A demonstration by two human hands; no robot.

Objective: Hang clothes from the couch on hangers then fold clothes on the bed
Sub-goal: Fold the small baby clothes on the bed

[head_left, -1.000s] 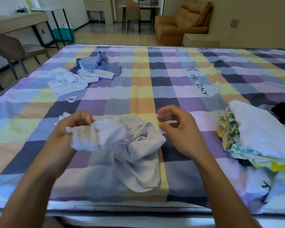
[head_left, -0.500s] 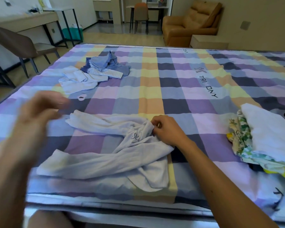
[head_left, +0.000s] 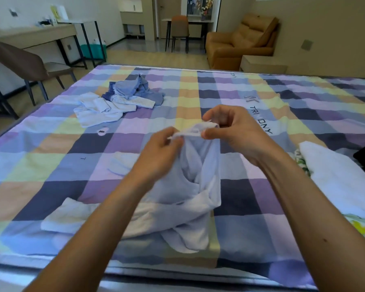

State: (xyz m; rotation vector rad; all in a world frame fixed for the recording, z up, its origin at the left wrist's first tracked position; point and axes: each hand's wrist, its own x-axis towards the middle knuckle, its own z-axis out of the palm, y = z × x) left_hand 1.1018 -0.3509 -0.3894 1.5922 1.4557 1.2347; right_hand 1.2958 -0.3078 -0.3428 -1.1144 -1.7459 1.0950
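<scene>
Across the checked pastel bedcover (head_left: 251,102), crumpled blue and white clothes (head_left: 122,98) sit far left. Nearer, the left hand (head_left: 160,152) and right hand (head_left: 234,131) both pinch the hem of the soft, twisted pale-lilac cotton garment (head_left: 198,175), its tail pooled on the bed. A folded white stack (head_left: 335,175) is cut off at the right.

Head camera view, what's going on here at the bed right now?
A person is holding up a pale garment by one edge, the left hand and the right hand both pinching it. The rest hangs twisted and trails on the checked bedspread, not yet folded. A crumpled pile of blue and white clothes lies farther back on the left; a stack of clothes sits at the right edge.
</scene>
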